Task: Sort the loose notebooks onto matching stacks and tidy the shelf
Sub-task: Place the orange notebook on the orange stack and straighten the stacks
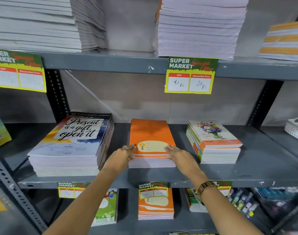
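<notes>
A stack of orange notebooks [150, 133] lies in the middle of the grey metal shelf [161, 175]. My left hand [123, 155] presses against the stack's front left corner, fingers on top and thumb on the side. My right hand [176, 152] rests on the front right corner in the same way. Left of it stands a taller stack topped by a "Present is a gift, open it" notebook [73, 134]. To the right sits a stack with a flower-bouquet cover [212, 134].
The shelf above carries tall white-edged stacks [199, 26] and a yellow price tag [190, 75]. The shelf below holds more orange notebooks [156, 206] and green-covered books [107, 209]. A white basket [295, 128] stands at the far right.
</notes>
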Demonstrator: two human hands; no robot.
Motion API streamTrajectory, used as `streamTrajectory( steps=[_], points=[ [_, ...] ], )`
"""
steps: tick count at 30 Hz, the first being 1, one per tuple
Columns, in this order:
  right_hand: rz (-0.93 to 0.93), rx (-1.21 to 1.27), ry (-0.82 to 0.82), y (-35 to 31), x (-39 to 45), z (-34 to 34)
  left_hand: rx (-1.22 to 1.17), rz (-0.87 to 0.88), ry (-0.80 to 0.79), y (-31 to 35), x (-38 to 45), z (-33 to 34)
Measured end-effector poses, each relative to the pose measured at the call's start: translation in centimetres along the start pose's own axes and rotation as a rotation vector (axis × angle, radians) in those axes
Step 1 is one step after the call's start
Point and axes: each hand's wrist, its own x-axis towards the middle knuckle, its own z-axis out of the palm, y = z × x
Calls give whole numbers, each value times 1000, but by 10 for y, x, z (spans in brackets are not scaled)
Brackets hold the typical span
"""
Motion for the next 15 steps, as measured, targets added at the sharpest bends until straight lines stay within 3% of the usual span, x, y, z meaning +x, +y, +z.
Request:
streamTrajectory(
  steps=[15],
  points=[
    [1,-99,64,-5,-4,7,-176,-42,117,4,-4,2]
  ],
)
